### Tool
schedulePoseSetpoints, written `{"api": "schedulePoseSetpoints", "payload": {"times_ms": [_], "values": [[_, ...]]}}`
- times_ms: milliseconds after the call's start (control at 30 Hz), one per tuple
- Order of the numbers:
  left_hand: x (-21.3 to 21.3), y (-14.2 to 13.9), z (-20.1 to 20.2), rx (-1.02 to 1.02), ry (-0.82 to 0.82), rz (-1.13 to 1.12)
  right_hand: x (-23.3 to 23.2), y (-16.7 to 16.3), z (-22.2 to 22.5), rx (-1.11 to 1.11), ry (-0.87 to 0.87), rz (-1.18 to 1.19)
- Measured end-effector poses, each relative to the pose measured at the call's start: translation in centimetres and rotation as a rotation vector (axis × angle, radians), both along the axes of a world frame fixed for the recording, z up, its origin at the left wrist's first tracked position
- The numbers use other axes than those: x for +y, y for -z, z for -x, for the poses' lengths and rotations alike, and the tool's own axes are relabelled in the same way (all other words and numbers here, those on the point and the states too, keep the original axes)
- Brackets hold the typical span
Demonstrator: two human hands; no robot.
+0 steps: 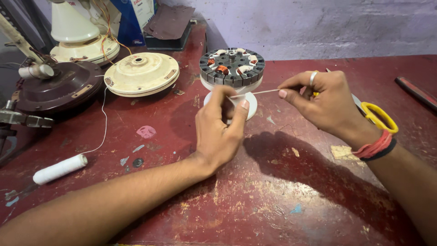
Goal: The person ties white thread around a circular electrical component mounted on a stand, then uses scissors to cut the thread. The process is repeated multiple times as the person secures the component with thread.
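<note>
A round fan stator point(232, 66) with dark laminations, copper coils and white insulation stands on a white disc point(251, 104) on the red table point(273, 182). My left hand point(221, 130) pinches one end of a thin white thread point(259, 93) just in front of the disc. My right hand point(321, 102), with a ring on one finger and red bands at the wrist, pinches the other end, and the thread runs taut between the two hands. Yellow-handled scissors point(380, 117) lie behind my right wrist.
A cream fan motor cover point(141, 73) and a dark brown one point(59, 89) sit at the back left, with a white fan housing point(75, 34) behind. A white thread spool point(60, 169) lies at the left. A dark tool point(416, 92) rests at the far right.
</note>
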State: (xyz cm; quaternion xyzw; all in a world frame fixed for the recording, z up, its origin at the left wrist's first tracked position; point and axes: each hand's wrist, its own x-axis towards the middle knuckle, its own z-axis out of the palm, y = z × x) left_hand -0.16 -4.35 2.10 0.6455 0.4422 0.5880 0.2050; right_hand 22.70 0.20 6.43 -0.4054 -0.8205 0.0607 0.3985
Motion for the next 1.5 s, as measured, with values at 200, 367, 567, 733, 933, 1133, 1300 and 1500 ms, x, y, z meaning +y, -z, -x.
{"api": "schedulePoseSetpoints", "payload": {"times_ms": [200,367,567,733,933,1133,1300,1500], "values": [[-1.2,0.3,-0.3,0.28,-0.092,-0.609,-1.4,-0.1,1.4,-0.076,-0.146,-0.161],[0.6,0.9,-0.3,0.17,0.302,-0.247,-2.3,0.1,2.4,-0.095,-0.287,-0.28],[2.8,1.6,-0.4,0.069,0.336,-0.055,-1.3,0.6,1.4,-0.117,-0.152,-0.219],[3.7,2.0,-0.6,0.027,0.255,-0.01,1.8,-0.2,-2.6,-0.283,0.126,-0.151],[3.8,2.2,-0.8,-0.044,0.296,-0.103,5.0,-1.7,-10.1,-0.717,0.763,0.527],[3.6,2.0,-0.9,-0.033,0.265,-0.074,7.0,-0.2,-11.8,-0.612,0.695,0.816],[3.3,1.7,-0.9,-0.037,0.226,-0.076,7.0,-0.4,-11.9,-0.679,0.891,0.733],[2.7,0.5,-0.9,-0.107,0.229,-0.196,6.8,-0.6,-12.2,-0.688,0.877,0.837]]}}
